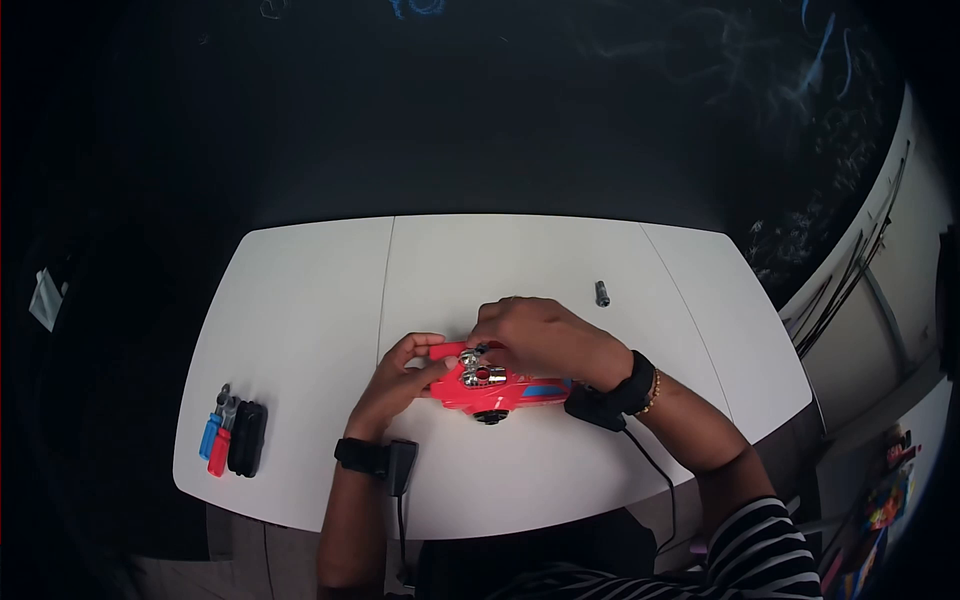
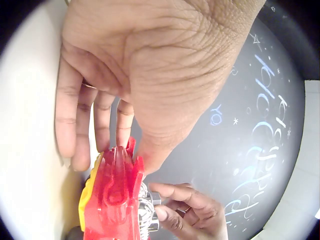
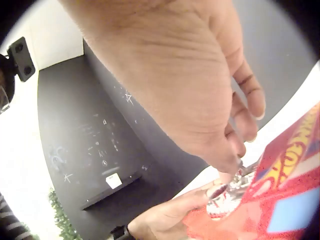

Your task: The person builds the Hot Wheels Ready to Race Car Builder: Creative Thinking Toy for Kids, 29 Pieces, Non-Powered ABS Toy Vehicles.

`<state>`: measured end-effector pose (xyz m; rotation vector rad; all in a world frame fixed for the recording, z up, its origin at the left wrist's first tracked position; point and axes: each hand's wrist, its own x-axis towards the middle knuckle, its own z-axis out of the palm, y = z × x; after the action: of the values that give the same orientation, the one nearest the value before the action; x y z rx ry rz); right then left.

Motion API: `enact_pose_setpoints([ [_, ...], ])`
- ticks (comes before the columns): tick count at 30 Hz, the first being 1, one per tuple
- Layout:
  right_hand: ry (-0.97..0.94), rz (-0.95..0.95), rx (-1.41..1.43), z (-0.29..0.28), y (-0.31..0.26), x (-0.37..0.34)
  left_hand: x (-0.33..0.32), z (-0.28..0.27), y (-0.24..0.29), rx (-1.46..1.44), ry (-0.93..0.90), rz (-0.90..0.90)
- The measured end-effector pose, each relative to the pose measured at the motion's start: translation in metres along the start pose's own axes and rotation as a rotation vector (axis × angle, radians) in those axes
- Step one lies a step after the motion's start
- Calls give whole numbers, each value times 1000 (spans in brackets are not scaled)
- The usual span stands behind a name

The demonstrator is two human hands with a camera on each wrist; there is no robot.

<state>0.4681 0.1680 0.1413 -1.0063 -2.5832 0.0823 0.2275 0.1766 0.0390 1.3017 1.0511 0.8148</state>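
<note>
A red toy car (image 1: 455, 398) with chrome engine parts on top and black wheels lies on the white table. My left hand (image 1: 392, 388) grips one end of it, thumb on the upper side and fingers beneath, as the left wrist view shows. At the engine, my right hand (image 2: 195, 212) pinches a small silver piece (image 2: 156, 198) between thumb and fingertips. Beside those fingertips, the chrome engine (image 3: 225, 202) has a round dark opening. Yellow lettering (image 3: 295, 155) and a blue window panel (image 3: 295, 212) mark the car's body.
On the table's left lie a blue-handled tool (image 1: 210, 436), a red-handled tool (image 1: 219, 455) and a black case (image 1: 247, 440). A small dark grey part (image 1: 602, 293) stands beyond my right hand. Cables hang from both wrist cameras. A blackboard wall (image 1: 480, 120) rises behind the table.
</note>
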Motion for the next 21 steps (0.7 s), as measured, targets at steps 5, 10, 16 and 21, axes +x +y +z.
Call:
enact_pose_setpoints([
  [5,-133,119,-81,2,-6,4,-4,-1,7,15,-23,-33],
  [10,-121,182,-175,17,-11,0,0,1,3,-11,20,-19],
  [16,-192,284,-46,-1,-6,4,0,2,4,-24,19,-4],
  [21,39,803,25,-8,111,-21,1,-1,-1,21,18,32],
])
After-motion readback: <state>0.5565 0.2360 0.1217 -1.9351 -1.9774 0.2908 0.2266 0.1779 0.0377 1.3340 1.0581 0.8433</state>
